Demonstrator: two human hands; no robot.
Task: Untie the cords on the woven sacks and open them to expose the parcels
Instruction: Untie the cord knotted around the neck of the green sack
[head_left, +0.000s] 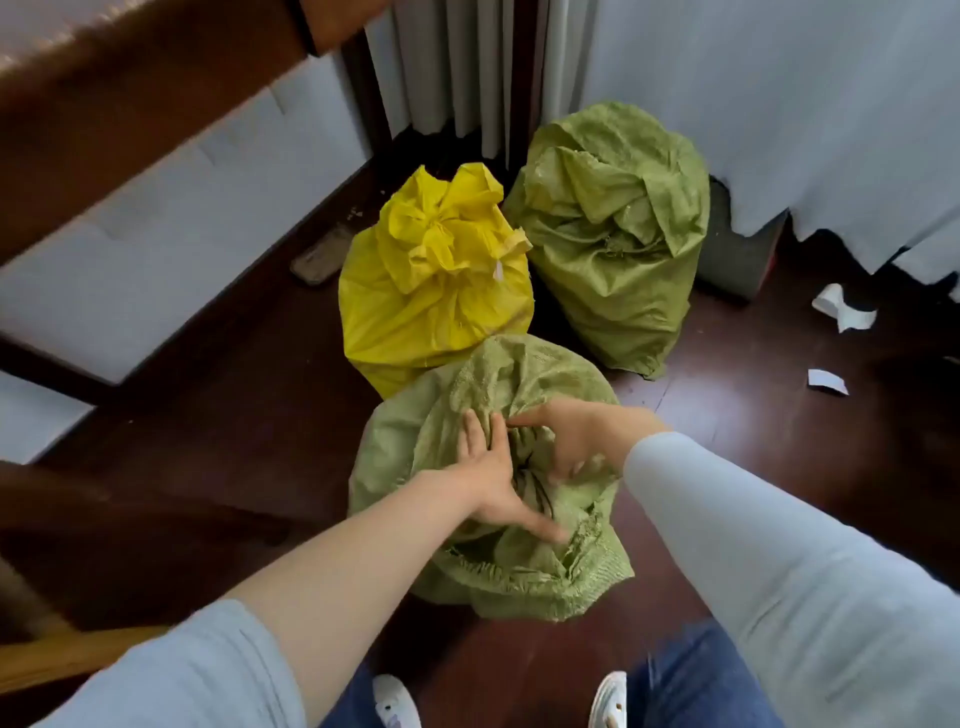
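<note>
Three woven sacks stand on the dark wooden floor. The nearest green sack (483, 566) is right in front of my feet, its neck bunched and tied with a dark cord (535, 491). My left hand (488, 478) lies flat on the bunched neck with its fingers spread. On the right side of the neck, my right hand (566, 441) has its fingers curled into the gathered fabric by the cord. Behind it stands a yellow sack (426, 301), tied shut at the top. A second green sack (613, 234) stands to the back right, its top folded over. No parcels show.
A wooden stair rail (104, 130) runs across the upper left over white panels. Pale curtains (805, 104) hang at the back and right. Scraps of white paper (844, 312) lie on the floor at the right. My shoes (608, 701) are at the bottom edge.
</note>
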